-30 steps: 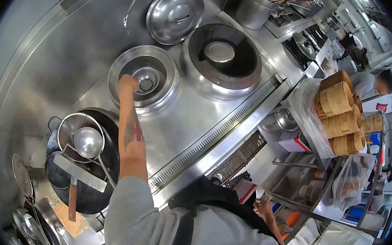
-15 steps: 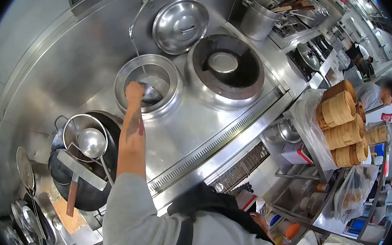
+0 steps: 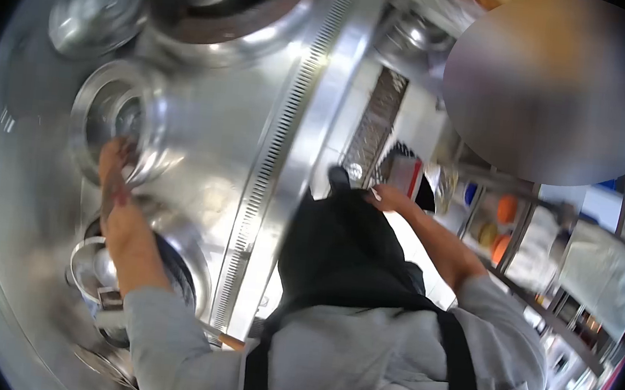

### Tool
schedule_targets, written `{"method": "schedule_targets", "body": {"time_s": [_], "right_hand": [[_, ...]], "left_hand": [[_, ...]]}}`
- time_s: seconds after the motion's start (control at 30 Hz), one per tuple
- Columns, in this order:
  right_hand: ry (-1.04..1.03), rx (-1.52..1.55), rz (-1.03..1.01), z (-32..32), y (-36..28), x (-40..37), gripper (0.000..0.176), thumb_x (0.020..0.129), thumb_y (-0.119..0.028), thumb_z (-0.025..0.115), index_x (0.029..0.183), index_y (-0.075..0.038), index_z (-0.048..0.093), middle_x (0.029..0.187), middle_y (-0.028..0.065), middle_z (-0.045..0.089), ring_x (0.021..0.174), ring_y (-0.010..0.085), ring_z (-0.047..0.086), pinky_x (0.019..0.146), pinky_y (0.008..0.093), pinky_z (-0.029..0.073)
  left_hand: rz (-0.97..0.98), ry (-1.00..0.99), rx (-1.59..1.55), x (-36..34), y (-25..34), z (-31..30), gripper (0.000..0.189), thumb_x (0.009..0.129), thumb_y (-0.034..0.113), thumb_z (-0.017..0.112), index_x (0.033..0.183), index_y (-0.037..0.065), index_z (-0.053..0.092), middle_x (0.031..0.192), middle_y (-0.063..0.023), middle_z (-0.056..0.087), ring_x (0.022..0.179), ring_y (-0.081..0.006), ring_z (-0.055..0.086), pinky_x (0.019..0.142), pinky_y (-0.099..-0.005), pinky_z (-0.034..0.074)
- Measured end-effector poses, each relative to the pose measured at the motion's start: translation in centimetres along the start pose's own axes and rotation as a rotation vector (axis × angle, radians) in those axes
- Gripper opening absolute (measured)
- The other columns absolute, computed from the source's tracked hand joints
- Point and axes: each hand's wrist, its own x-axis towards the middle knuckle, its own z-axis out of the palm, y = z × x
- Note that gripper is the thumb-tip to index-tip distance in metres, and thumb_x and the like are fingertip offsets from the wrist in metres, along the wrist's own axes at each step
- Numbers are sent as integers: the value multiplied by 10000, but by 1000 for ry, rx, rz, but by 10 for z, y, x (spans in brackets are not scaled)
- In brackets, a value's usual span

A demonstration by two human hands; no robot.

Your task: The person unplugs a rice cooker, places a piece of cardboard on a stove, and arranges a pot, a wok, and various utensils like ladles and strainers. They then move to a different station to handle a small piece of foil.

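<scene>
My left hand [image 3: 116, 159] reaches over the near rim of a round steel pot [image 3: 157, 108] set in the counter. Its fingers are closed around the edge of a metal bowl [image 3: 130, 111], which sits inside the pot and is smeared by motion. Below that forearm stands a dark wok [image 3: 183, 276], partly hidden by the arm, with a round strainer [image 3: 80, 263] on it. My right hand [image 3: 389, 199] is held at waist height beside my black apron [image 3: 352, 251]. Its fingers are curled, and a small whitish thing shows at them, too blurred to name.
A steel lid [image 3: 97, 5] leans at the back wall. Beside it is a large burner ring [image 3: 290, 1] with a round metal piece inside. A slotted drain [image 3: 266, 168] runs along the counter's front edge. Shelves [image 3: 514, 290] stand at right; a blurred disc hides the upper right.
The view has swung so that the pot sits further left and my right arm has come into sight. My left hand stays at the pot, now at its near rim.
</scene>
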Motion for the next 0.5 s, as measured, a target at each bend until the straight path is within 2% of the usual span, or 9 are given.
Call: {"method": "schedule_targets", "body": {"time_s": [0.07, 0.1, 0.13, 0.2, 0.27, 0.33, 0.37, 0.43, 0.5], "right_hand": [[161, 78, -198, 59, 22, 99, 452, 922, -367, 540, 1211, -31, 630, 1133, 262, 658, 1039, 436, 635, 914, 485, 512], [89, 115, -99, 60, 10, 127, 528, 900, -325, 570, 1326, -13, 577, 1142, 249, 673, 1085, 415, 638, 971, 469, 499], [174, 200, -15, 76, 5, 159, 486, 894, -308, 568, 1273, -5, 602, 1113, 253, 677, 1066, 421, 641, 954, 471, 507], [311, 297, 71, 95, 3, 217, 420, 886, -285, 568, 1177, 11, 637, 1082, 271, 676, 1043, 431, 643, 919, 477, 521], [421, 394, 80, 144, 7, 284, 436, 859, -264, 590, 1172, 38, 603, 1068, 300, 668, 1033, 440, 645, 904, 482, 527], [460, 529, 22, 166, 11, 317, 491, 846, -253, 605, 1219, 61, 545, 1043, 313, 670, 1012, 453, 653, 891, 491, 534], [458, 541, 15, 161, 7, 319, 491, 846, -253, 605, 1219, 61, 545, 1043, 313, 670, 1012, 453, 653, 891, 491, 534], [371, 697, 273, 148, -3, 328, 461, 868, -264, 583, 1213, 40, 557, 1043, 313, 669, 1014, 448, 657, 893, 507, 532], [341, 676, 279, 128, -5, 332, 384, 911, -246, 539, 1186, 18, 586, 1064, 294, 673, 1032, 435, 658, 906, 511, 529]], "left_hand": [[-153, -88, -55, 39, -8, -17, 196, 918, 263, 640, 956, 74, 671, 639, 51, 515, 504, -60, 475, 402, -247, 345], [-182, -65, -42, 49, -2, -20, 181, 908, 235, 644, 945, 60, 664, 618, 33, 487, 515, -79, 489, 427, -273, 380], [-206, -29, -29, 65, 4, -36, 166, 899, 207, 647, 933, 46, 658, 597, 16, 459, 527, -98, 502, 452, -299, 416], [970, -20, 1061, 97, 0, -88, 141, 861, 140, 654, 940, 24, 637, 629, -78, 529, 547, -221, 550, 537, -396, 475], [505, 372, 1217, 22, 56, -34, 166, 821, 116, 669, 954, 27, 622, 748, -158, 626, 661, -355, 621, 643, -490, 485], [1196, 399, 1380, -45, 61, 11, 188, 837, 177, 665, 974, 52, 634, 861, -185, 681, 755, -402, 650, 664, -523, 471], [1200, 401, 1393, -72, 67, 33, 188, 837, 177, 665, 974, 52, 634, 861, -185, 681, 755, -402, 650, 664, -523, 471], [1026, 425, 1734, -114, 71, 63, 240, 843, 215, 668, 1028, 63, 660, 883, -187, 692, 788, -399, 670, 676, -511, 492], [998, 485, 1721, -131, 63, 63, 239, 851, 212, 661, 1044, 72, 670, 890, -185, 695, 788, -402, 671, 674, -502, 498]]}}
